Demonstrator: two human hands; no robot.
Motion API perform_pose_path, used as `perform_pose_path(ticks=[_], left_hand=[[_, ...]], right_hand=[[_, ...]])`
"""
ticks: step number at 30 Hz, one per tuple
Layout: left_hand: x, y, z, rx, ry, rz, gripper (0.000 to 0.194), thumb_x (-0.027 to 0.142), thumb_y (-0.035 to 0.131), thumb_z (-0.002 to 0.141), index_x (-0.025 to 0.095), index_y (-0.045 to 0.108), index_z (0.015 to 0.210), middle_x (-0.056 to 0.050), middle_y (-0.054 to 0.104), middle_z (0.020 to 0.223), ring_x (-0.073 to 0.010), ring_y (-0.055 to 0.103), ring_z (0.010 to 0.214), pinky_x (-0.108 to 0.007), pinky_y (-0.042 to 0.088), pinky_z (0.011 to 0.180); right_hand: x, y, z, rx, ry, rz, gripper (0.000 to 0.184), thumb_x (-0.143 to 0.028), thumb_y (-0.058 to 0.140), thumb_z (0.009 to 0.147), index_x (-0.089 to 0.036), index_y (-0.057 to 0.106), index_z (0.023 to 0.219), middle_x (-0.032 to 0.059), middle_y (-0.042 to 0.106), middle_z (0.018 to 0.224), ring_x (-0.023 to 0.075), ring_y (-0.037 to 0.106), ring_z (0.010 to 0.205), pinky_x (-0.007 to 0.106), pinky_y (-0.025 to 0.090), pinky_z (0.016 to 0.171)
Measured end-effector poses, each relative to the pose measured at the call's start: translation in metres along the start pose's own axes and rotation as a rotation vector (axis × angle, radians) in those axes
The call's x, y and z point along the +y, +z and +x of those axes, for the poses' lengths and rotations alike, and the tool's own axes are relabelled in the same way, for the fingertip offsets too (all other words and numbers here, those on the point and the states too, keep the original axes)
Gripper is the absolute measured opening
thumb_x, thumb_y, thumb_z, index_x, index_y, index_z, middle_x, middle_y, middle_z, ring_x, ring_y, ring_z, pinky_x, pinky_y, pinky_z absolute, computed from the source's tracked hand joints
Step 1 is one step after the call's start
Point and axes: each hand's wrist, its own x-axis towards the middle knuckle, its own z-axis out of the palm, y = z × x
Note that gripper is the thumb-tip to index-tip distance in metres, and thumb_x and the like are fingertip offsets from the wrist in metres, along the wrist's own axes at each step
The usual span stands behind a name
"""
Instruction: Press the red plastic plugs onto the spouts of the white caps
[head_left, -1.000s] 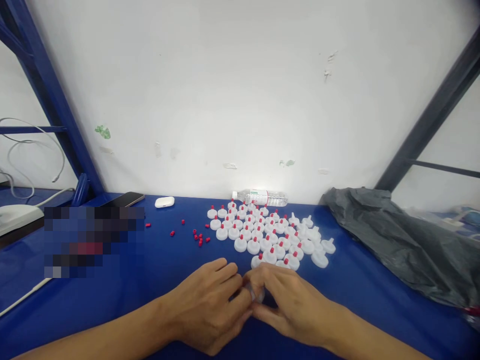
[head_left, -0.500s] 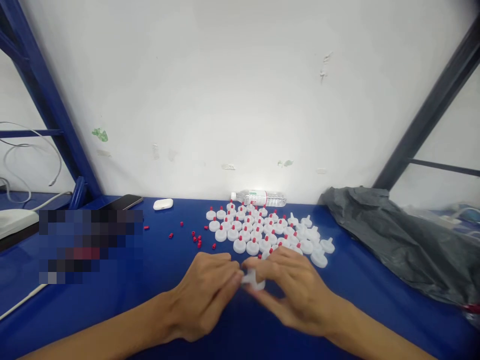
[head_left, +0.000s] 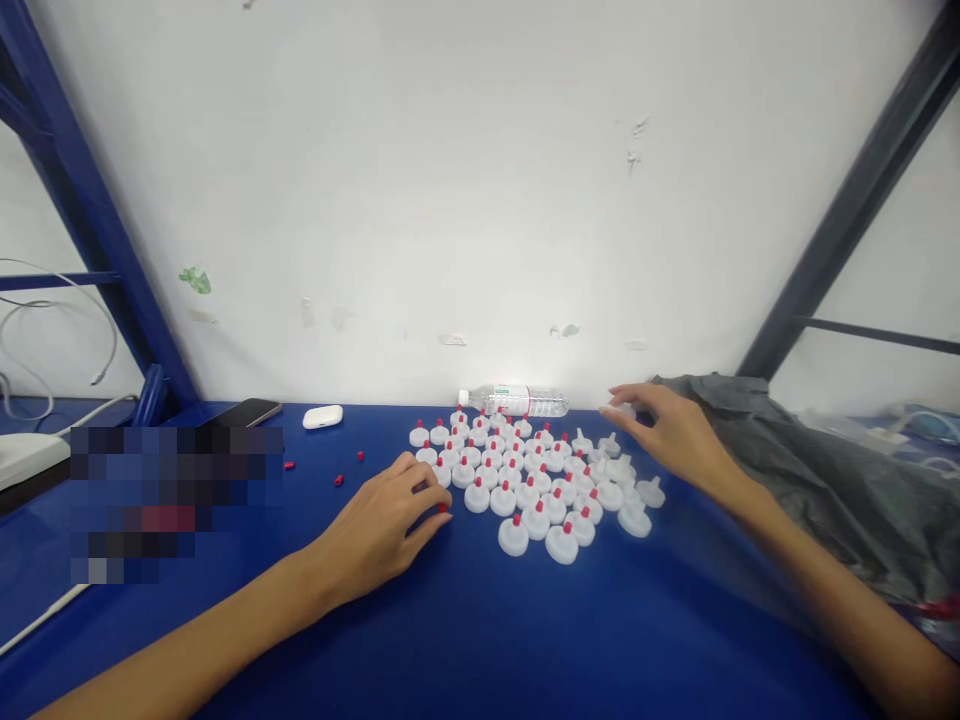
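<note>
My left hand point(head_left: 382, 525) rests low over the table, thumb and fingers closing around a small red tip cap point(head_left: 442, 509). To its right stand several white nozzle caps with red tips point(head_left: 562, 545), packed in a cluster. White nozzle caps without red tips point(head_left: 634, 519) lie along the cluster's right side. Raised at the back right is my right hand point(head_left: 671, 430), with a whitish piece point(head_left: 628, 407) between thumb and fingers, apparently a nozzle cap; its shape is partly hidden. Loose red tip caps point(head_left: 339, 480) lie left of my left hand.
A clear bottle point(head_left: 525, 401) lies against the wall behind the cluster. On the left are a white case point(head_left: 322, 417), a phone point(head_left: 251, 411) and a white cable point(head_left: 45, 615). A grey plastic bag point(head_left: 825, 480) covers the table's right side.
My hands have parted from the white nozzle cap they held together. My left hand has moved left to the loose red tip caps; my right hand has swung up and right.
</note>
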Motion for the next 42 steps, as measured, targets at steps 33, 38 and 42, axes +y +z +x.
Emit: perform_pose_path(ticks=[33,38,42], left_hand=[[-0.008,-0.016,-0.001,0.038,-0.078,0.137,0.021,0.016,0.045,0.096,0.017,0.066,0.093,-0.008,0.062,0.091,-0.0250,0.051,0.091,-0.041,0.045,0.081],[0.013,-0.016,-0.002,0.239,0.086,0.013,0.016,0.010,0.049,0.095,0.016,0.064,0.096,-0.006,0.062,0.083,-0.0215,0.050,0.082,-0.036,0.045,0.074],[0.037,-0.015,-0.005,0.309,0.251,-0.039,0.014,0.011,0.055,0.090,0.015,0.061,0.103,-0.006,0.062,0.080,-0.0199,0.051,0.075,-0.034,0.045,0.069]], right_hand=[[-0.086,-0.012,-0.039,-0.673,-0.227,0.442,0.022,-0.048,0.072,0.087,-0.026,0.076,0.086,0.0025,0.069,0.091,0.0213,0.061,0.092,0.038,0.045,0.087],[-0.085,-0.021,-0.039,-0.680,-0.003,0.907,0.016,-0.037,0.064,0.096,-0.022,0.060,0.093,0.0087,0.068,0.120,0.0236,0.062,0.112,0.041,0.047,0.096],[-0.101,-0.016,-0.045,-0.786,0.087,1.052,0.016,-0.036,0.063,0.096,-0.021,0.057,0.095,0.0090,0.070,0.114,0.0211,0.064,0.105,0.037,0.049,0.089]])
